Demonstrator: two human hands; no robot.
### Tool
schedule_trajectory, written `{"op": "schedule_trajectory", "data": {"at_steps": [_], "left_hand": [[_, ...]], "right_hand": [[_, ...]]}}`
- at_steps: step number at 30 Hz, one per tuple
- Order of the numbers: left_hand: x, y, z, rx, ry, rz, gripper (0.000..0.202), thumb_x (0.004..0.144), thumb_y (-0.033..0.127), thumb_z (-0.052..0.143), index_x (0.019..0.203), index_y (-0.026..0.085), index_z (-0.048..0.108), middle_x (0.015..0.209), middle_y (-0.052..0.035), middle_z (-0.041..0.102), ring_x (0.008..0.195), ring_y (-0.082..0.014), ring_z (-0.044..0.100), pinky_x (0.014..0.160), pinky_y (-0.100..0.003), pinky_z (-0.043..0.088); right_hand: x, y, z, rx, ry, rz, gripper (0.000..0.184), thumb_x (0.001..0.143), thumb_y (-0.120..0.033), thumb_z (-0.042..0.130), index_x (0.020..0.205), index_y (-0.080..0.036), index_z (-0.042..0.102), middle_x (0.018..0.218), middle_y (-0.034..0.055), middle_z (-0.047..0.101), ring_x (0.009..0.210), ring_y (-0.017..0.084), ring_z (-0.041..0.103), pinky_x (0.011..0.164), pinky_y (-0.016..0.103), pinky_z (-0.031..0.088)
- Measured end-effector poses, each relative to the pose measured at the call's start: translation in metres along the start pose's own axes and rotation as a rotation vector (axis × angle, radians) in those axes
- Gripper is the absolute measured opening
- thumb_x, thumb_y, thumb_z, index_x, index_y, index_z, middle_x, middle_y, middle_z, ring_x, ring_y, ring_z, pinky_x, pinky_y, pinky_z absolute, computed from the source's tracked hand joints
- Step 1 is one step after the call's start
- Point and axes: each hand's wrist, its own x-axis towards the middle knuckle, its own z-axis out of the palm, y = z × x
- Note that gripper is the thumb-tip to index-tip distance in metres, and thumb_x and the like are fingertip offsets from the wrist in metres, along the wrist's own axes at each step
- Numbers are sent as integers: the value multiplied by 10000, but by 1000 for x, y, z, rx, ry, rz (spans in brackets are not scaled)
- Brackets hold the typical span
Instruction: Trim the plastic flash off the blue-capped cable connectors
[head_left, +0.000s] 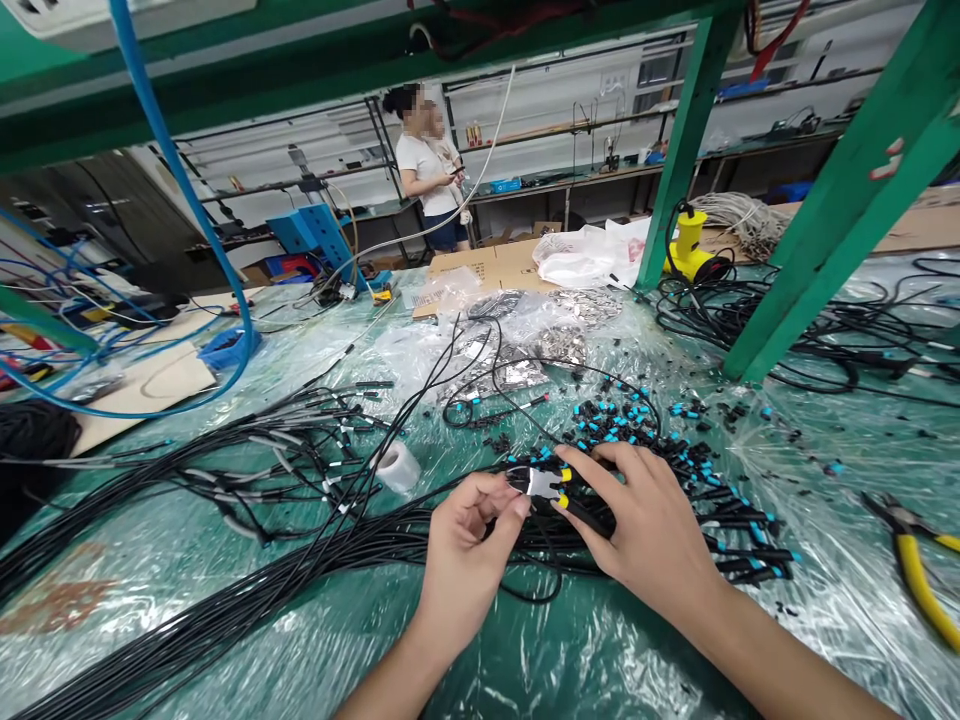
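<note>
Near the middle of the bench, my right hand (652, 525) is closed around small pliers (544, 484) with a silver head and yellow-and-black handles. The head points left, towards the fingertips of my left hand (472, 530). Those fingers are pinched together on the end of a thin black cable (517, 470), right at the jaws. How far the jaws are closed is too small to tell. Beneath both hands runs a thick bundle of black cables (300, 575). A pile of small black and blue connectors (622, 415) lies just beyond my right hand.
A white roll (398, 468) stands left of my hands. Yellow-handled cutters (911, 560) lie at the right. Behind are bags of metal pieces (510, 365), cardboard (487, 265) and a yellow spool (688, 245). Green posts (832, 200) rise at right; a blue hose (180, 170) hangs left. People stand beyond.
</note>
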Motion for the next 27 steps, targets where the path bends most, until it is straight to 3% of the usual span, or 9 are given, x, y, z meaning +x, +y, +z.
{"op": "schedule_trajectory", "data": {"at_steps": [16, 22, 27], "left_hand": [[2, 2, -1, -34, -19, 3, 186, 750, 281, 746, 853, 170, 639, 773, 19, 669, 719, -45, 611, 713, -126, 493], [6, -1, -1, -89, -35, -27, 177, 761, 275, 738, 870, 167, 649, 747, 24, 645, 689, -38, 588, 695, -126, 481], [8, -2, -2, -117, -35, -38, 190, 766, 277, 731, 906, 173, 656, 761, 20, 637, 687, -51, 589, 698, -154, 488]], "right_hand": [[-3, -5, 10, 69, -71, 35, 394, 923, -409, 516, 1310, -339, 503, 935, 20, 586, 847, 181, 595, 723, 300, 488], [0, -3, 10, 125, -96, 157, 368, 939, -502, 459, 1264, -344, 532, 982, 6, 610, 855, 162, 626, 670, 274, 488], [-1, 3, 9, 49, -66, 118, 463, 915, -529, 490, 1335, -335, 486, 1079, 40, 580, 979, 212, 568, 824, 365, 497]]}}
